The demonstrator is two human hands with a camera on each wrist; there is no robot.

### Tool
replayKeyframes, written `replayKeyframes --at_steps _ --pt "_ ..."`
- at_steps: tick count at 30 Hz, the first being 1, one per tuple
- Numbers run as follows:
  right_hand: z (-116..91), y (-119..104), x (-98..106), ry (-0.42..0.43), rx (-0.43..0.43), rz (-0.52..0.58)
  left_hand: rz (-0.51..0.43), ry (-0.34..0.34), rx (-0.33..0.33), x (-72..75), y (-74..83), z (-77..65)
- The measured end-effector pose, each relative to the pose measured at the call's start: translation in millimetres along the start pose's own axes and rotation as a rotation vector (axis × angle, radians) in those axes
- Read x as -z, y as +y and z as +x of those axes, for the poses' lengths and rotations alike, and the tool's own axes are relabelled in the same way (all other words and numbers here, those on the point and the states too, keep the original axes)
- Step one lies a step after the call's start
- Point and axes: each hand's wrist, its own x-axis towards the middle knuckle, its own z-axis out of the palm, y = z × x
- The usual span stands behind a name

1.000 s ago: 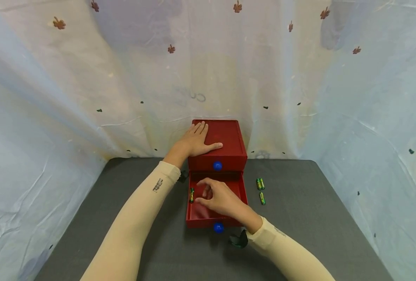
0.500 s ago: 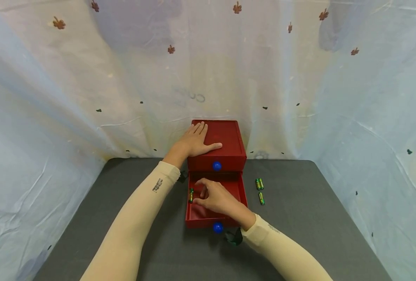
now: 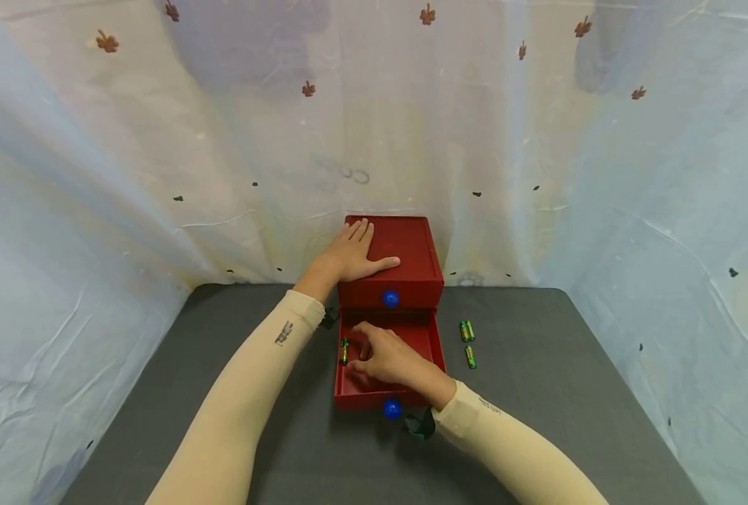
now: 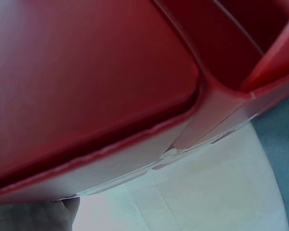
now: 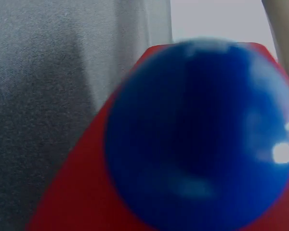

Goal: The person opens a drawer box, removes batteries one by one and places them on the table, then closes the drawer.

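Observation:
A red two-drawer chest stands at the back of the table, its upper drawer closed and its lower drawer pulled out. My left hand rests flat on the chest's top, thumb spread to the right. In the left wrist view the red top panel fills most of the picture. My right hand is over the lower drawer, thumb and fingers curved apart with no object seen between them. A green battery lies along the drawer's left wall, just left of those fingertips. The drawer's blue knob fills the right wrist view.
Right of the chest, a pair of green batteries lies side by side on the dark grey table, with a single battery in front. Another blue knob sticks out from the upper drawer. A pale curtain hangs behind.
My right hand has shifted slightly left inside the drawer, and its forearm has moved a little left too. My left hand, the chest and the batteries stay as they were.

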Motion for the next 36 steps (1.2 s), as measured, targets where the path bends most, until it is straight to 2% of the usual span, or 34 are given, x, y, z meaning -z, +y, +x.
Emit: replayKeyframes --at_steps 9,20,27,36 --pt "3 -12 6 0.006 -0.016 -0.044 0.017 -0.009 0.001 2.0 2.0 -1.0" --pt "10 -6 -2 0.006 -0.033 -0.042 0.019 0.000 -0.001 -1.4 -0.9 1.0" --pt "15 -1 -8 0.038 0.009 -0.063 0.015 0.004 -0.001 -1.6 -3.1 0.7" --pt "18 -6 -10 0.006 -0.037 -0.055 0.016 -0.004 0.004 -1.2 -2.5 0.6"
